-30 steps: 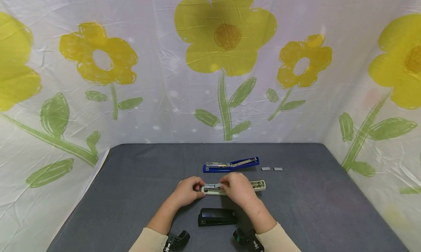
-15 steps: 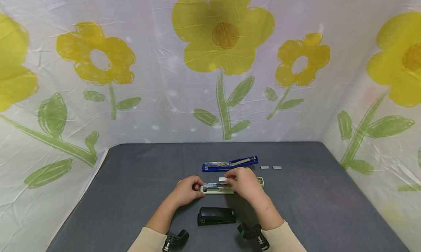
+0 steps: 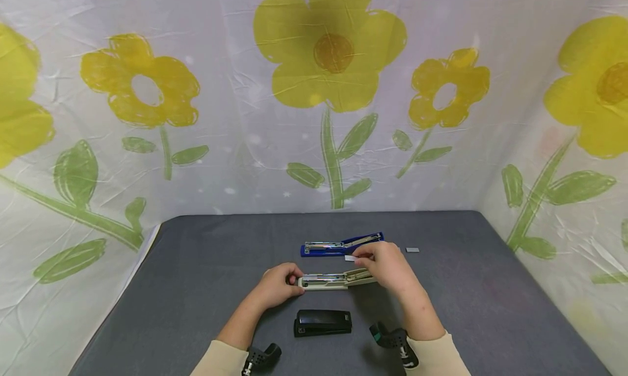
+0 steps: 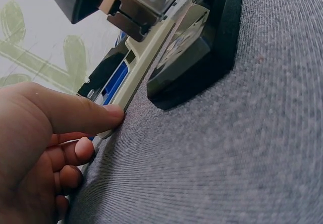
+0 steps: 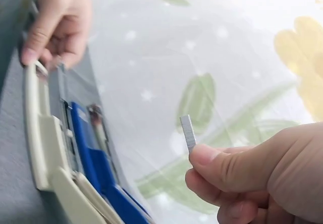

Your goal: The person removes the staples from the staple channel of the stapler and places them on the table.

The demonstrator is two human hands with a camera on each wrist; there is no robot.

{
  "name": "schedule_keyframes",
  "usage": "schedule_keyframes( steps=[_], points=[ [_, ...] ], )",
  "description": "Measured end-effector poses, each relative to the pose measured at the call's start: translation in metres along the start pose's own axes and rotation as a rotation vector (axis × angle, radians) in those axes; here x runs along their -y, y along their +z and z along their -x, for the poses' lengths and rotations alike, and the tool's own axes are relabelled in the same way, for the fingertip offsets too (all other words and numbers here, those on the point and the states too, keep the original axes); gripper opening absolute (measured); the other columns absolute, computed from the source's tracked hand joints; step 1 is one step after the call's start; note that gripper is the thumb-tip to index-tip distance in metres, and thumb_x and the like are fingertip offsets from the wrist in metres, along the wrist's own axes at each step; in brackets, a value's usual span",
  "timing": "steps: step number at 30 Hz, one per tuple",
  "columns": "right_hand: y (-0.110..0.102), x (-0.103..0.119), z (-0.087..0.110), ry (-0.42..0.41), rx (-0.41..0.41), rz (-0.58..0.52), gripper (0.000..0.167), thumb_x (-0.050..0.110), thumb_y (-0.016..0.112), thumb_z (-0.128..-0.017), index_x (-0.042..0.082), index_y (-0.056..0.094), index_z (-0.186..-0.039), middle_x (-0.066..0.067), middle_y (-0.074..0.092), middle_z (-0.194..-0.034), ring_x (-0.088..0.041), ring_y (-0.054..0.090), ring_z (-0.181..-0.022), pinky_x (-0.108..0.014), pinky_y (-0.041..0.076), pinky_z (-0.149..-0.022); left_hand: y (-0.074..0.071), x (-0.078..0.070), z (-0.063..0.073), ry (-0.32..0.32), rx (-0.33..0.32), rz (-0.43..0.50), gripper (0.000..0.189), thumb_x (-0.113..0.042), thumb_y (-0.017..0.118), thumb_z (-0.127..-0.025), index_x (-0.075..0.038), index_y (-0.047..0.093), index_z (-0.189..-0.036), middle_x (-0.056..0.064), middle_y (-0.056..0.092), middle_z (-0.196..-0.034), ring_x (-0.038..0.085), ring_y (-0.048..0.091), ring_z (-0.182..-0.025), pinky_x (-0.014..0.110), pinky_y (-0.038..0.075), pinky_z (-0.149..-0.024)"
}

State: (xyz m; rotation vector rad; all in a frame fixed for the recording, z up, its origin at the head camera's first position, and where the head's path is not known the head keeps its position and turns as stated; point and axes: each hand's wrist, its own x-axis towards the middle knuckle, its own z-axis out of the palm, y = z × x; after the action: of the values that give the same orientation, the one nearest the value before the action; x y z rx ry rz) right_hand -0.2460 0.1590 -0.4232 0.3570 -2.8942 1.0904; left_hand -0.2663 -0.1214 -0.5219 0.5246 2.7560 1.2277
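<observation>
At the bottom edge of the head view, beige sleeves run in from either side, a black wrist device standing out beside the left one. Just beyond, at lower centre, a black stapler lies folded together on the grey counter. Behind it, at the centre of the frame's lower half, the cream stapler lies unfolded, its top swung back toward the right. The left hand pinches its left end between thumb and fingers, the other fingers loosely curled. Right of centre, the right hand is raised past the cream stapler, thumb and fingers pinched together on a small staple strip that sticks out from the fingertips. Whether the cream stapler's channel holds staples is hard to tell. Farther up, a blue stapler lies unfolded too, partly covered by the right hand; to the right of that hand, a pale grey strip rests on the counter. At the back hangs a white cloth printed with yellow flowers.
</observation>
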Motion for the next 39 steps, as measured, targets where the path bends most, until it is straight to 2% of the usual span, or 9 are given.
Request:
schedule_keyframes(
  steps=[7, 16, 21, 27, 30, 34, 39],
  points=[
    [-0.022, -0.013, 0.003, 0.053, 0.018, -0.026, 0.014, 0.009, 0.073, -0.095, 0.009, 0.079, -0.107, -0.002, 0.074, -0.1, -0.025, 0.066, -0.08, -0.036, 0.051, -0.066, 0.001, 0.003, -0.001, 0.003, -0.003, -0.003, 0.021, -0.013, 0.087, -0.079, -0.014, 0.069, -0.09, -0.005, 0.051, -0.077, 0.01, 0.046, -0.069, 0.031, 0.037, -0.068],
    [-0.044, -0.032, 0.01, 0.071, 0.103, -0.035, 0.017, 0.011, 0.072, -0.097, 0.006, 0.078, -0.112, -0.004, 0.072, -0.106, -0.019, 0.065, -0.089, -0.041, 0.053, -0.075, 0.001, 0.005, -0.001, 0.006, -0.003, -0.001, 0.021, -0.013, 0.087, -0.079, -0.014, 0.069, -0.09, -0.005, 0.052, -0.077, 0.01, 0.046, -0.069, 0.031, 0.037, -0.068],
    [-0.051, -0.048, 0.012, 0.099, 0.117, -0.058, 0.016, 0.012, 0.072, -0.097, 0.007, 0.077, -0.111, -0.003, 0.07, -0.105, -0.019, 0.064, -0.092, -0.043, 0.053, -0.08, 0.001, 0.004, -0.001, 0.003, -0.007, -0.008, 0.021, -0.013, 0.087, -0.079, -0.015, 0.069, -0.09, -0.005, 0.052, -0.077, 0.009, 0.046, -0.069, 0.03, 0.037, -0.068],
    [-0.061, -0.069, 0.015, 0.093, 0.102, -0.072, 0.013, 0.011, 0.073, -0.096, 0.004, 0.076, -0.106, -0.005, 0.07, -0.103, -0.021, 0.062, -0.09, -0.043, 0.052, -0.079, 0.002, 0.004, -0.002, 0.008, -0.006, -0.016, 0.022, -0.014, 0.087, -0.079, -0.015, 0.069, -0.09, -0.005, 0.052, -0.078, 0.009, 0.046, -0.07, 0.029, 0.036, -0.068],
    [-0.065, -0.078, 0.017, 0.113, 0.093, -0.053, 0.012, 0.01, 0.074, -0.095, 0.003, 0.075, -0.105, -0.005, 0.069, -0.099, -0.022, 0.062, -0.09, -0.044, 0.052, -0.079, 0.001, 0.003, -0.002, 0.007, -0.006, -0.005, 0.022, -0.013, 0.088, -0.079, -0.014, 0.069, -0.09, -0.004, 0.052, -0.078, 0.01, 0.046, -0.069, 0.03, 0.037, -0.068],
    [-0.067, -0.087, 0.019, 0.18, 0.089, -0.028, 0.009, 0.007, 0.074, -0.094, 0.002, 0.075, -0.101, -0.006, 0.07, -0.095, -0.024, 0.061, -0.089, -0.046, 0.051, -0.079, 0.001, 0.003, -0.001, 0.02, -0.014, 0.0, 0.022, -0.012, 0.088, -0.078, -0.013, 0.069, -0.09, -0.004, 0.052, -0.077, 0.01, 0.046, -0.069, 0.03, 0.037, -0.067],
    [-0.06, -0.105, 0.017, 0.212, 0.115, -0.039, 0.008, 0.004, 0.074, -0.092, -0.001, 0.074, -0.098, -0.006, 0.07, -0.092, -0.024, 0.06, -0.086, -0.047, 0.05, -0.078, 0.001, 0.003, -0.001, 0.013, -0.019, -0.003, 0.022, -0.013, 0.088, -0.078, -0.014, 0.069, -0.09, -0.005, 0.051, -0.077, 0.009, 0.045, -0.069, 0.029, 0.037, -0.067]
  ],
)
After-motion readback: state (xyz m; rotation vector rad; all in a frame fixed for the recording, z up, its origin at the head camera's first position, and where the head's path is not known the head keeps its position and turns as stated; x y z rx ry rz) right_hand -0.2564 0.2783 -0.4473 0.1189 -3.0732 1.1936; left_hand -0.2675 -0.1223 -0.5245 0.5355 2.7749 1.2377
